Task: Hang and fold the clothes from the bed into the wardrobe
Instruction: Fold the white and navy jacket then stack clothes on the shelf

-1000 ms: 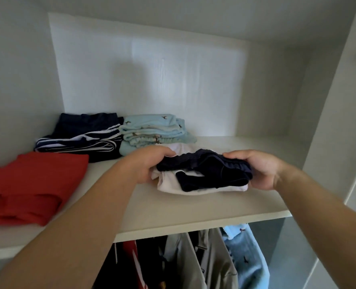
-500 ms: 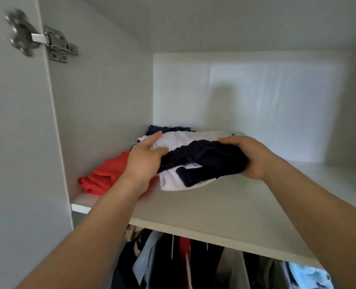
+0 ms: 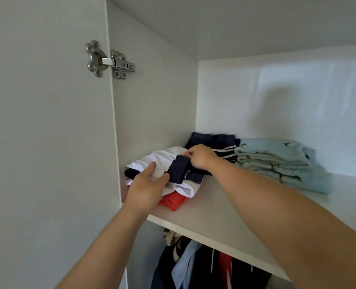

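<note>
A folded white and navy garment lies on top of a folded red garment at the left end of the white wardrobe shelf. My left hand rests on its near left side, thumb against a navy band. My right hand pinches the navy band at the garment's far right. Both hands grip the cloth.
Behind lies a folded navy garment with white stripes; to the right, a folded light-blue garment. The open door with a metal hinge stands at left. Hung clothes fill the space under the shelf.
The white and navy garment has moved left and now sits on the red garment. My view has swung left, and the light-blue pile shows again at the right.
</note>
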Demonstrator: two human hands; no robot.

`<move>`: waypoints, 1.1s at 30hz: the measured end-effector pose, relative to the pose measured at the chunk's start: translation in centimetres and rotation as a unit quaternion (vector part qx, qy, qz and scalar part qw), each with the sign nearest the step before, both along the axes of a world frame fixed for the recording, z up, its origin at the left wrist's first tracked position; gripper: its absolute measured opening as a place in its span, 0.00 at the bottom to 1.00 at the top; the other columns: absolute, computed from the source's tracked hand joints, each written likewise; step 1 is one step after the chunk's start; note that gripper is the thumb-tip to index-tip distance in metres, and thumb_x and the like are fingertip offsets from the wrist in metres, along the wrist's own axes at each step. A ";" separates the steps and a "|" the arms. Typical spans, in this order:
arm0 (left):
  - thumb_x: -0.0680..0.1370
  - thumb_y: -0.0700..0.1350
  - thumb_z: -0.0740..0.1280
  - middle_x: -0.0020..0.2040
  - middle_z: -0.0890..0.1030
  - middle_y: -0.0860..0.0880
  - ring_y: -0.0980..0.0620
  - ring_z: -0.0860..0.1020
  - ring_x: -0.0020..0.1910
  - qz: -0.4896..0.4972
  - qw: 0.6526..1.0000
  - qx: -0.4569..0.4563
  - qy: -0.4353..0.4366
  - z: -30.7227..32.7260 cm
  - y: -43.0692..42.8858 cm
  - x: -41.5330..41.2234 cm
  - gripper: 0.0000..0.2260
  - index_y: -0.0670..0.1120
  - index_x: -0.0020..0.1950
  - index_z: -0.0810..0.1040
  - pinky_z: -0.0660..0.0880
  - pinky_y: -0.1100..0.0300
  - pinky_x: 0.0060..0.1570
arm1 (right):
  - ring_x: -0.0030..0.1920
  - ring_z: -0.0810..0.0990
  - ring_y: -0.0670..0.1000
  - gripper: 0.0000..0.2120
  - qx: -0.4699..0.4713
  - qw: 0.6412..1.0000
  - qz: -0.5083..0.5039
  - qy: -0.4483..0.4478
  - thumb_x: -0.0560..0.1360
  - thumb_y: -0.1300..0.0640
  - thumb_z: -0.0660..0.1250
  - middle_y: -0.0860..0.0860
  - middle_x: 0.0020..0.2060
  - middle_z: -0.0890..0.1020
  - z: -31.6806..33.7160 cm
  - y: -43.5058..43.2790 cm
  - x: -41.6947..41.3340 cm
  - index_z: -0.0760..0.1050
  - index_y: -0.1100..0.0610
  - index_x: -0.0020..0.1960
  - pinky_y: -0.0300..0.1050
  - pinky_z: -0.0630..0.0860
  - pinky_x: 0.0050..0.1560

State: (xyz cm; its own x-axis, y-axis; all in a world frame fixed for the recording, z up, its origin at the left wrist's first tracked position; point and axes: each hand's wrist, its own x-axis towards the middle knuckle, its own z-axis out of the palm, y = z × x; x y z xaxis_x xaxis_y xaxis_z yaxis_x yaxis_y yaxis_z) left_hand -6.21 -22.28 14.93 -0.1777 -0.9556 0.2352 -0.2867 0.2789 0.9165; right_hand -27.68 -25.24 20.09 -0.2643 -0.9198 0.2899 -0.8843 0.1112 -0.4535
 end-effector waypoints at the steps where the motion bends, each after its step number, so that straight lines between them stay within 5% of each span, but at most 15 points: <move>1: 0.78 0.53 0.70 0.58 0.77 0.57 0.59 0.77 0.48 -0.014 0.999 0.038 0.025 0.4 0.1 0.1 0.29 0.55 0.78 0.67 0.75 0.63 0.45 | 0.55 0.81 0.55 0.10 0.013 1.000 0.001 0.028 0.78 0.61 0.62 0.52 0.52 0.84 -0.8 -0.3 0.4 0.83 0.55 0.48 0.50 0.76 0.58; 2: 0.78 0.53 0.70 0.57 0.78 0.57 0.57 0.79 0.45 -0.020 0.997 0.066 0.035 0.9 0.0 0.4 0.28 0.55 0.78 0.68 0.79 0.62 0.40 | 0.54 0.80 0.55 0.13 0.019 0.998 -0.002 0.052 0.79 0.62 0.60 0.51 0.51 0.83 -1.0 -0.4 0.7 0.82 0.52 0.46 0.49 0.75 0.56; 4: 0.80 0.57 0.64 0.53 0.83 0.50 0.51 0.83 0.41 -0.023 0.994 0.020 -0.105 2.2 0.0 0.9 0.21 0.54 0.73 0.74 0.81 0.59 0.41 | 0.52 0.78 0.55 0.13 0.033 0.997 -0.031 0.068 0.79 0.59 0.58 0.51 0.49 0.80 -0.6 -0.1 1.0 0.79 0.51 0.43 0.49 0.74 0.55; 6: 0.81 0.63 0.56 0.50 0.83 0.48 0.46 0.81 0.46 0.065 0.949 -0.092 -0.294 2.7 -0.1 1.1 0.21 0.53 0.60 0.81 0.77 0.55 0.47 | 0.53 0.78 0.58 0.11 -0.014 0.993 -0.087 0.073 0.79 0.55 0.58 0.52 0.50 0.81 0.1 0.2 1.2 0.77 0.53 0.43 0.53 0.75 0.56; 8: 0.81 0.63 0.53 0.46 0.78 0.48 0.43 0.78 0.47 0.178 0.896 -0.192 -0.359 3.2 0.0 0.6 0.23 0.51 0.53 0.82 0.71 0.54 0.43 | 0.53 0.79 0.59 0.14 -0.119 0.984 -0.115 0.074 0.81 0.51 0.58 0.53 0.50 0.82 0.4 0.8 1.9 0.81 0.53 0.48 0.54 0.77 0.55; 11: 0.83 0.57 0.56 0.56 0.76 0.46 0.42 0.74 0.57 0.170 0.854 -0.336 -0.359 2.9 -0.5 -0.6 0.18 0.49 0.61 0.80 0.70 0.49 0.50 | 0.46 0.82 0.59 0.15 -0.147 0.988 -0.025 0.032 0.81 0.52 0.60 0.55 0.43 0.84 -0.5 1.6 2.7 0.82 0.56 0.44 0.52 0.79 0.48; 13: 0.84 0.54 0.52 0.67 0.75 0.47 0.43 0.71 0.66 0.093 0.823 -0.346 -0.441 1.4 -1.6 -1.2 0.18 0.50 0.68 0.74 0.66 0.48 0.65 | 0.43 0.81 0.59 0.17 -0.068 0.997 0.020 0.035 0.81 0.51 0.62 0.53 0.38 0.83 -1.1 2.2 2.4 0.80 0.56 0.38 0.49 0.77 0.45; 16: 0.84 0.52 0.48 0.73 0.72 0.47 0.42 0.65 0.73 0.080 0.791 -0.317 -0.517 -0.9 -2.3 -1.7 0.21 0.49 0.74 0.68 0.56 0.45 0.74 | 0.42 0.82 0.51 0.20 -0.036 0.998 0.032 0.031 0.80 0.41 0.60 0.48 0.38 0.84 -0.8 3.0 1.7 0.84 0.52 0.44 0.47 0.77 0.45; 19: 0.83 0.52 0.49 0.74 0.71 0.47 0.42 0.63 0.74 0.078 0.788 -0.314 -0.524 -1.0 -2.4 -2.0 0.22 0.49 0.75 0.67 0.54 0.44 0.76 | 0.49 0.82 0.51 0.17 -0.069 0.993 0.048 0.079 0.81 0.42 0.60 0.47 0.47 0.86 -1.1 3.7 2.1 0.84 0.48 0.53 0.51 0.78 0.51; 24: 0.85 0.53 0.48 0.76 0.69 0.48 0.42 0.62 0.76 0.047 0.799 -0.294 -0.522 -0.3 -2.2 -1.6 0.21 0.49 0.76 0.66 0.53 0.45 0.76 | 0.61 0.77 0.58 0.16 0.021 0.985 0.056 0.162 0.85 0.52 0.55 0.55 0.59 0.81 -1.7 4.7 2.8 0.79 0.56 0.62 0.53 0.73 0.62; 29: 0.85 0.46 0.56 0.71 0.75 0.44 0.43 0.68 0.73 0.046 0.905 -0.297 -0.301 0.9 0.8 1.4 0.17 0.43 0.71 0.73 0.58 0.51 0.75 | 0.58 0.80 0.59 0.15 -0.114 0.991 -0.012 0.067 0.82 0.57 0.57 0.55 0.57 0.84 -1.5 8.2 4.8 0.81 0.56 0.60 0.53 0.77 0.56; 33: 0.82 0.41 0.62 0.60 0.81 0.45 0.43 0.78 0.59 0.097 0.915 -0.350 -0.177 -1.3 7.3 6.6 0.12 0.43 0.63 0.80 0.74 0.51 0.60 | 0.56 0.82 0.52 0.13 -0.207 0.977 0.027 -0.047 0.80 0.58 0.62 0.49 0.54 0.86 -2.1 12.4 8.7 0.83 0.52 0.58 0.49 0.78 0.57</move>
State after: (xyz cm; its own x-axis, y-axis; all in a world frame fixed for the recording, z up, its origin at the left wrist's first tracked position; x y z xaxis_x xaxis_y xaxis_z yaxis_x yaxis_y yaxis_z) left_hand 0.38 -14.97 13.68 -0.2042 -0.6150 0.7616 -0.6374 0.6740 0.3734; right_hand -18.95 -12.82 17.95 -0.2619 -0.7430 0.6160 -0.8359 -0.1444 -0.5295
